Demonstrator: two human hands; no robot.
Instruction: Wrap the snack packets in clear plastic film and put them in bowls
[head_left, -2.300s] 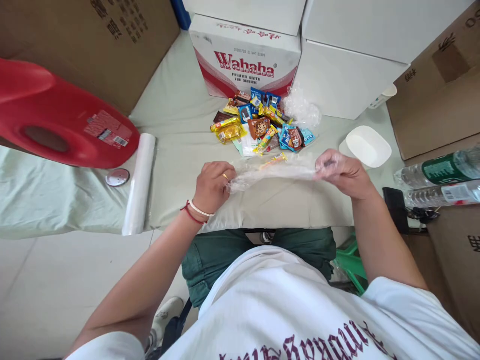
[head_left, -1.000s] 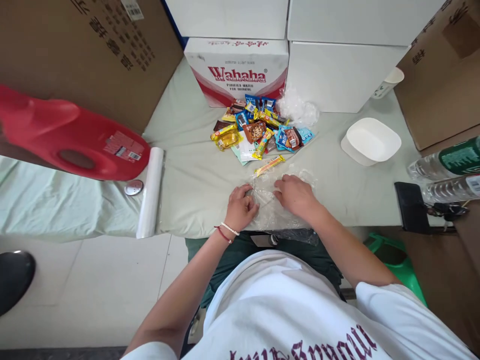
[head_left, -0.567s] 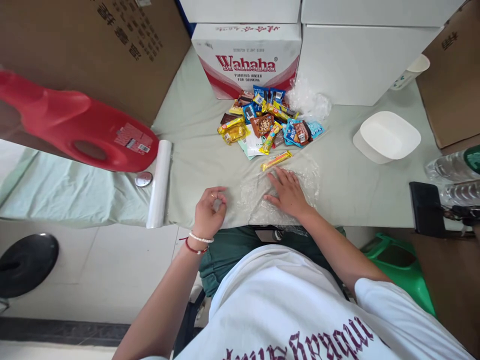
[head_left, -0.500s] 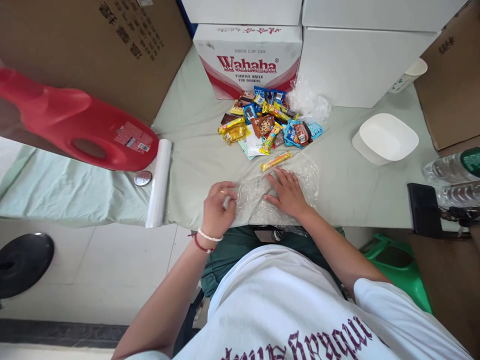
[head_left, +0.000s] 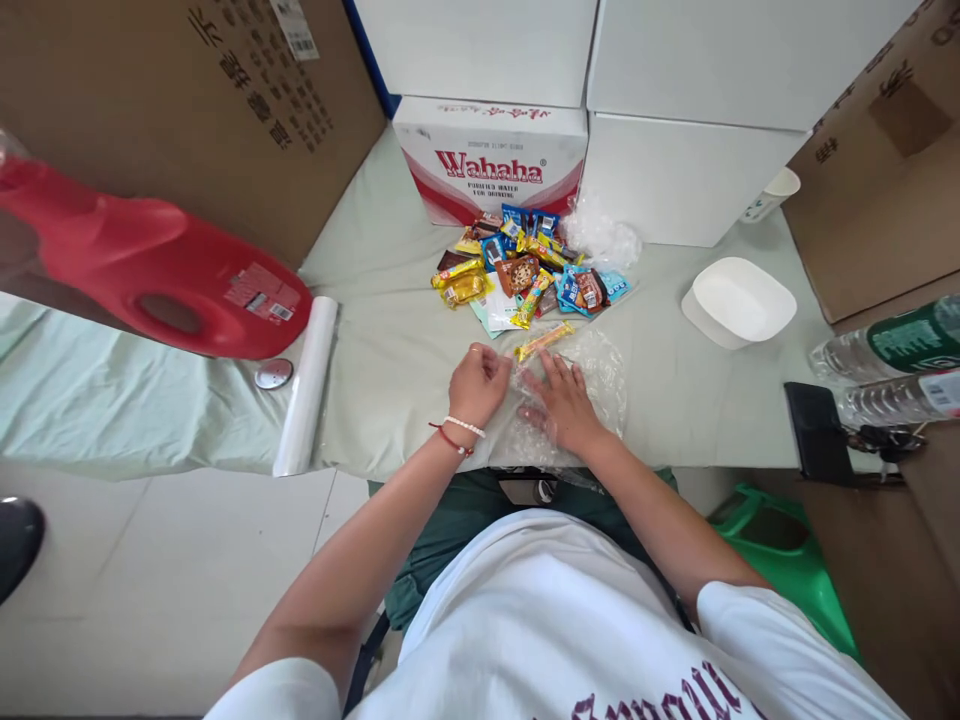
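Observation:
A sheet of clear plastic film (head_left: 606,385) lies wrinkled along the table's near edge. My left hand (head_left: 480,385) pinches its left edge, raised a little off the cloth. Spread flat, my right hand (head_left: 571,408) rests on the film's middle, and part of the film appears to lie over its fingers. Just beyond my fingertips is a yellow wrapped snack stick (head_left: 545,341), seemingly beneath the film's far edge. Farther back sits a heap of small packaged snacks (head_left: 517,275) in blue, brown and yellow wrappers.
A white bowl (head_left: 739,303) stands to the right, with water bottles (head_left: 892,345) and a black phone (head_left: 814,430) beyond. At left are a film roll (head_left: 307,390), a round metal lid (head_left: 274,374) and a red jug (head_left: 172,280). A Wahaha box (head_left: 491,165) stands behind the snacks.
My left hand has moved right and slightly away from me, closing on the film's left edge and lifting it toward my right hand. My right hand stays on the film. The camera view has shifted.

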